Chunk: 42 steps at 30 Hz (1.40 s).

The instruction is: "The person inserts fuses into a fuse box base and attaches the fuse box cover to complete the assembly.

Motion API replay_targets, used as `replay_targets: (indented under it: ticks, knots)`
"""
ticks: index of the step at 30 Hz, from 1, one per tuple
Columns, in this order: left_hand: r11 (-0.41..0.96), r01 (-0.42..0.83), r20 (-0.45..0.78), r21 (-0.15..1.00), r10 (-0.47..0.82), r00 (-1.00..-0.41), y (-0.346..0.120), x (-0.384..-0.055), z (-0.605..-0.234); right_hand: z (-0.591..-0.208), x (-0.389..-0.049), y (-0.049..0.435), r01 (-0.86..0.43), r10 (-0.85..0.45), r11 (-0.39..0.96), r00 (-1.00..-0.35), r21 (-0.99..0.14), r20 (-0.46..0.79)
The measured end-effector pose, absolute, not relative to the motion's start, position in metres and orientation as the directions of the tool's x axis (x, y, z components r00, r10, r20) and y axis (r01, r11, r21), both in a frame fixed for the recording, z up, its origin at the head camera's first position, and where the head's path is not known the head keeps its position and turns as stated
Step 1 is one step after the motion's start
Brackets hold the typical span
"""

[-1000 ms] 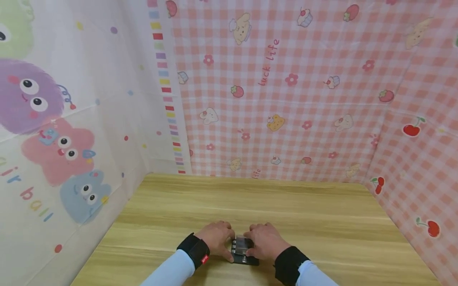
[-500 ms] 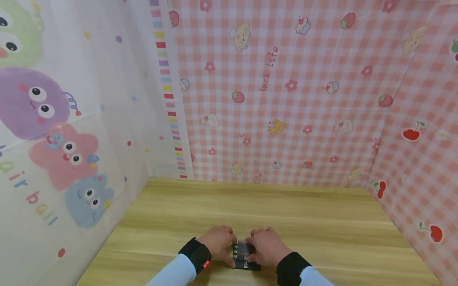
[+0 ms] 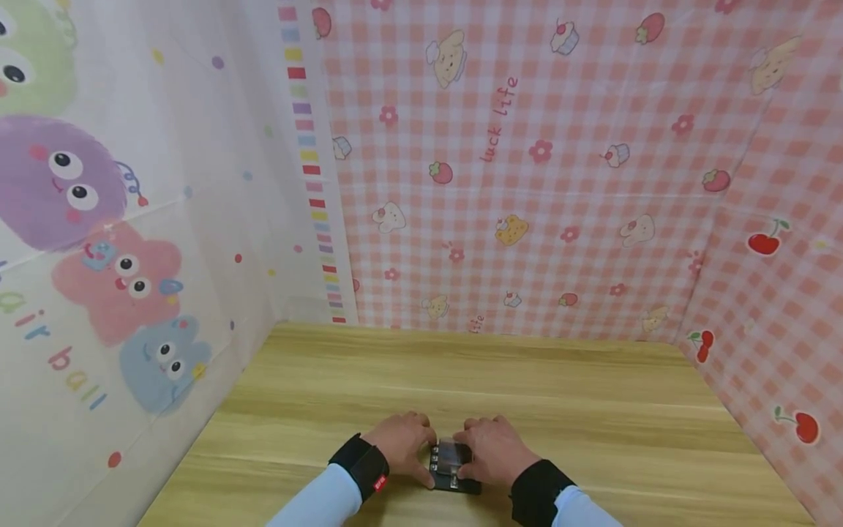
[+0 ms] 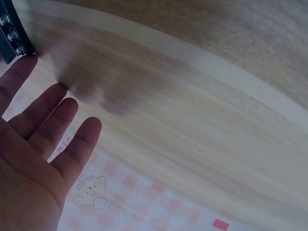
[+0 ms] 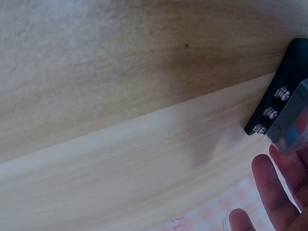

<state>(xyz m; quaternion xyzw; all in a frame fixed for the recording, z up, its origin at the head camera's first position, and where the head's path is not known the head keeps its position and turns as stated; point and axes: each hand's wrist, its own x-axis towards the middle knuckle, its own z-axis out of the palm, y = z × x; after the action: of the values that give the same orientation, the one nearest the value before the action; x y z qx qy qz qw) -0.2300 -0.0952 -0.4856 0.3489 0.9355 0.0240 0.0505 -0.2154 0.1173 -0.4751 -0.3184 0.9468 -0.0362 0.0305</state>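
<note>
A small black terminal block [image 3: 465, 486] with metal screws lies on the wooden table between the two hands. My left hand [image 3: 400, 445] holds its left side, thumb at the near corner and index finger at the far one. In the left wrist view that index fingertip touches the corner of the block [image 4: 14, 33], and the other fingers stretch out free. A clear plastic cover [image 3: 449, 457] sits over the middle of the block, and my right hand [image 3: 495, 452] pinches it. The right wrist view shows the clear cover [image 5: 288, 125] beside the row of screws; the thumb there is hidden.
The wooden table [image 3: 527, 380] stretches out behind and to both sides of the hands. A pink checked cloth [image 3: 546, 190] hangs at the back and right, and a white cartoon-printed cloth [image 3: 250, 219] at the left. Both wrists wear black bands [image 3: 359, 464].
The head view has shifted slightly down and back up. Both hands stay at the terminal block, and the clear cover has hardly moved over it.
</note>
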Motion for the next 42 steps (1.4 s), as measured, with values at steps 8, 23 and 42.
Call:
replay_targets:
  ticks: [8,23,42]
  knots:
    - [0.752,0.658,-0.094,0.036,0.658,-0.747,-0.095,-0.232,-0.485,-0.471,-0.218,0.117,-0.601,-0.605,0.795,-0.795,-0.08,-0.05]
    - [0.752,0.658,-0.112,0.028,0.657,-0.746,-0.094,-0.231,-0.481,-0.473,-0.214,0.118,-0.587,-0.592,0.803,-0.806,-0.102,-0.024]
    - [0.805,0.593,-0.099,0.034,0.593,-0.799,-0.101,-0.233,-0.48,-0.471,-0.213,0.127,-0.503,-0.515,0.851,-0.856,-0.149,-0.048]
